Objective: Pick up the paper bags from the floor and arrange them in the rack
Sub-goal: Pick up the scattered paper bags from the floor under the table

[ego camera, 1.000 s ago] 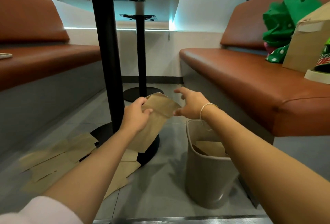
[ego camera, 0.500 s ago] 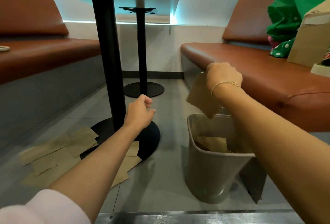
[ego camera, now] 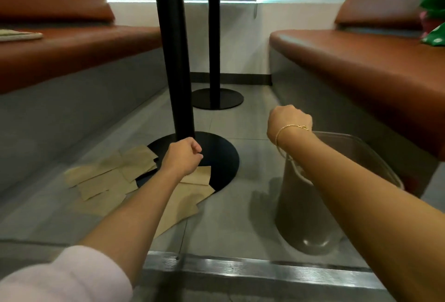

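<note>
Paper bags [ego camera: 106,181]: flat brown, loose overlapping pile on the grey tiled floor [ego camera: 240,181], partly over the round base of the near table post [ego camera: 173,60]. About six visible; exact count uncertain owing to overlap and blur. Rack [ego camera: 310,217]: one grey-brown bin, standing on the floor just right of the pile, beside the right seat; interior hidden by the forearm, contents not readable.

Left hand [ego camera: 181,160]: above the pile, fingers curled loosely, grip holding nothing visible. Right hand [ego camera: 289,122]: above the rack's far rim, knuckles toward camera, fingers curled under; grip contents not discernible. One thin bracelet [ego camera: 292,128] on that wrist.

Two black table posts, two brown padded seats [ego camera: 361,60], left and right. One metal floor strip [ego camera: 265,272] along the lower edge.
</note>
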Demonstrator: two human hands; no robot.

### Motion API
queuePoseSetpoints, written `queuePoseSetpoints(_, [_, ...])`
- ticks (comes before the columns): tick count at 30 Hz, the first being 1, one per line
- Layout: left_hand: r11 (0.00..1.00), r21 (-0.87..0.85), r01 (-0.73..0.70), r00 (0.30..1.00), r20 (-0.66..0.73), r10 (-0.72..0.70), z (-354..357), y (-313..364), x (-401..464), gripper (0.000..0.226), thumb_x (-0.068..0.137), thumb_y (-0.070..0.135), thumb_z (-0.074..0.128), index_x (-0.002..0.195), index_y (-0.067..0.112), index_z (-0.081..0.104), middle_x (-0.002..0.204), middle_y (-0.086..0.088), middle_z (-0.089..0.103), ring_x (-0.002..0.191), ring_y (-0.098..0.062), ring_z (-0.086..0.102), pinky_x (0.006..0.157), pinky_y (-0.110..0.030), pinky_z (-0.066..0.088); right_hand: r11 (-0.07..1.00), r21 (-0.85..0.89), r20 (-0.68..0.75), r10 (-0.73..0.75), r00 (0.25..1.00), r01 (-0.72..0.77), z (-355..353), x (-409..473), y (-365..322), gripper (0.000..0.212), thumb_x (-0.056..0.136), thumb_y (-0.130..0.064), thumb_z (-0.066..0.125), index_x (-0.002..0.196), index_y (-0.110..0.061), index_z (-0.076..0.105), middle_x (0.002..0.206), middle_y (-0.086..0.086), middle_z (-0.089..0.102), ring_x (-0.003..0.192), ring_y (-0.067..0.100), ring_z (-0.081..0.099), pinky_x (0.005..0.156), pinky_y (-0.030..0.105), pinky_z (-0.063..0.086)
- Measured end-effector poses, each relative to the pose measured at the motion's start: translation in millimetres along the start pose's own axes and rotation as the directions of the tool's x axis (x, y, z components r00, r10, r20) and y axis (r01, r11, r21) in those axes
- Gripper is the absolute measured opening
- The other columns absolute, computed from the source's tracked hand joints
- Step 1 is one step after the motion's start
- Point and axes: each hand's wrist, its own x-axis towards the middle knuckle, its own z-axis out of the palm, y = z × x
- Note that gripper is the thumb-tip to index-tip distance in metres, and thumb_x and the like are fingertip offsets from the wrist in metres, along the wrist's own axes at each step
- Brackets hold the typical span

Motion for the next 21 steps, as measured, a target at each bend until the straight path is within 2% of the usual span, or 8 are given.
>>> queuePoseSetpoints(4, [0.989,0.133,0.064,0.996,0.056,-0.072,0.0,-41.8,-1.2,0.011,0.088,0.02,0.063,0.083,0.025,0.054,0.093,-0.001,0.063,0.083,-0.015,0.056,0.072,-0.028,0.047,0.993,-0.01,0.16,-0.116,0.98,0.12,40.8,-5.9,-33.0,0.025,0.091,-0.014,0.053,0.115,-0.007,0.059,0.103,0.012,0.06,0.095,0.029,0.059,0.075,0.033,0.045])
queuePoseSetpoints(6, [0.977,0.186,0.109,0.989,0.082,-0.125,-0.6,-64.8,-2.5,0.007,0.088,0.021,0.061,0.087,0.023,0.054,0.097,-0.002,0.063,0.088,-0.017,0.056,0.076,-0.028,0.046,0.989,-0.005,0.225,-0.144,0.964,0.149,64.5,-9.4,-46.7,0.026,0.09,-0.013,0.053,0.115,-0.007,0.059,0.109,0.011,0.061,0.101,0.029,0.06,0.074,0.032,0.045])
queuePoseSetpoints(8, [0.958,0.24,0.158,0.974,0.123,-0.192,-0.5,-90.9,-3.8,0.009,0.087,0.021,0.062,0.094,0.018,0.057,0.104,-0.005,0.063,0.099,-0.022,0.058,0.079,-0.028,0.045,0.987,0.014,0.297,-0.158,0.942,0.161,90.2,-12.5,-59.8,0.025,0.09,-0.013,0.053,0.114,-0.008,0.058,0.102,0.01,0.06,0.1,0.028,0.06,0.075,0.031,0.045])
queuePoseSetpoints(12, [0.876,0.426,0.226,0.918,0.209,-0.338,3.2,-146.3,-8.7,0.037,0.09,0.022,0.06,0.123,0.006,0.053,0.126,-0.013,0.055,0.117,-0.027,0.051,0.094,-0.032,0.043,0.979,0.052,0.428,-0.202,0.881,0.199,138.5,-10.7,-81.4,0.021,0.091,-0.014,0.052,0.109,-0.007,0.06,0.078,0.003,0.049,0.085,0.024,0.056,0.074,0.031,0.047])
queuePoseSetpoints(14, [0.846,0.446,0.293,0.879,0.222,-0.421,5.5,-173.1,-8.1,0.048,0.09,0.027,0.061,0.13,0.005,0.047,0.134,-0.014,0.049,0.124,-0.027,0.046,0.097,-0.03,0.04,0.973,0.055,0.467,-0.223,0.855,0.224,158.9,-5.0,-90.9,0.017,0.09,-0.013,0.051,0.103,-0.007,0.06,0.07,0.002,0.045,0.074,0.02,0.051,0.068,0.029,0.044])
queuePoseSetpoints(16, [0.833,0.444,0.331,0.853,0.237,-0.465,8.7,-193.4,-6.8,0.058,0.087,0.033,0.064,0.133,0.005,0.043,0.137,-0.015,0.046,0.126,-0.028,0.044,0.097,-0.029,0.039,0.967,0.061,0.51,-0.242,0.826,0.246,178.9,-0.1,-102.8,0.014,0.089,-0.015,0.052,0.098,-0.008,0.06,0.072,0.002,0.047,0.068,0.017,0.049,0.063,0.027,0.041])
queuePoseSetpoints(19, [0.837,0.441,0.324,0.851,0.25,-0.461,19.4,-216.2,-3.1,0.075,0.078,0.046,0.071,0.133,0.007,0.04,0.135,-0.014,0.046,0.124,-0.028,0.045,0.097,-0.031,0.04,0.956,0.079,0.583,-0.273,0.765,0.281,213.5,3.4,-121.5,0.024,0.09,-0.021,0.053,0.106,-0.005,0.06,0.082,0.004,0.049,0.069,0.016,0.047,0.053,0.022,0.035])
queuePoseSetpoints(21, [0.841,0.455,0.293,0.847,0.285,-0.449,32.2,-228.0,-0.5,0.089,0.069,0.056,0.074,0.135,0.01,0.036,0.135,-0.012,0.044,0.124,-0.028,0.043,0.1,-0.034,0.04,0.949,0.073,0.632,-0.282,0.721,0.308,234.4,3.6,-131.0,0.027,0.091,-0.023,0.052,0.109,-0.005,0.06,0.088,0.006,0.054,0.074,0.017,0.049,0.059,0.02,0.038])
